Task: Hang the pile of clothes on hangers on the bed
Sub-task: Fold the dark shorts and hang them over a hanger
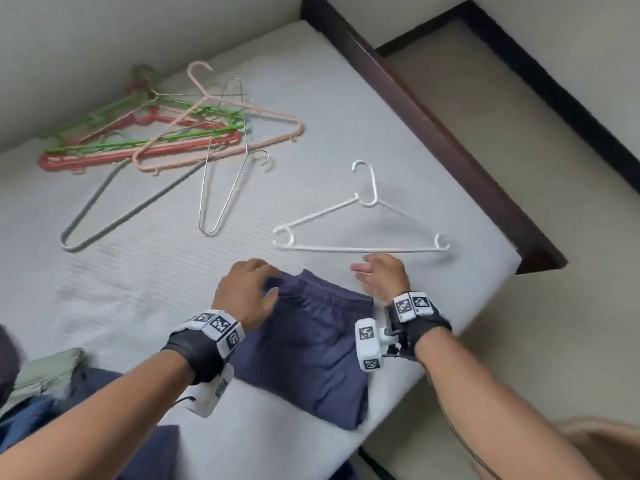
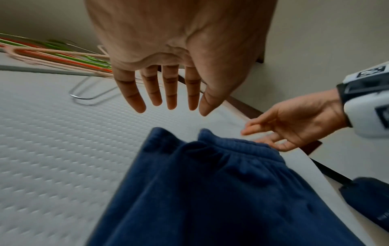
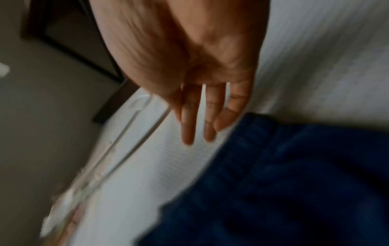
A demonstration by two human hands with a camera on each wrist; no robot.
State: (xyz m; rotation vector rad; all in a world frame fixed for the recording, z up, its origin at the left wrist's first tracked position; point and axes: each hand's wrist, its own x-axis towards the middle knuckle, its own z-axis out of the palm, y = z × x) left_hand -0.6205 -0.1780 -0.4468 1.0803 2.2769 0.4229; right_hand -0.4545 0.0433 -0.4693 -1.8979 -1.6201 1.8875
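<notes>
Folded navy shorts [image 1: 311, 348] lie on the white mattress [image 1: 138, 289] with the elastic waistband away from me. My left hand [image 1: 249, 289] hovers over the waistband's left corner; in the left wrist view its fingers [image 2: 168, 93] are straight, spread and hold nothing. My right hand [image 1: 377, 275] is open just past the waistband's right end, near the bottom bar of a white plastic hanger [image 1: 360, 233] lying flat. The shorts [image 2: 210, 183] and the right hand [image 2: 294, 123] also show in the left wrist view. In the blurred right wrist view the right hand [image 3: 200, 116] is above the mattress beside the shorts [image 3: 284, 183].
A heap of green, red and pink hangers [image 1: 156, 133] lies at the far left by the wall, with a wire hanger [image 1: 221, 188] and a grey hanger [image 1: 114, 209] in front. More clothes [image 1: 45, 375] sit at the lower left. The dark bed frame [image 1: 433, 140] edges the mattress on the right.
</notes>
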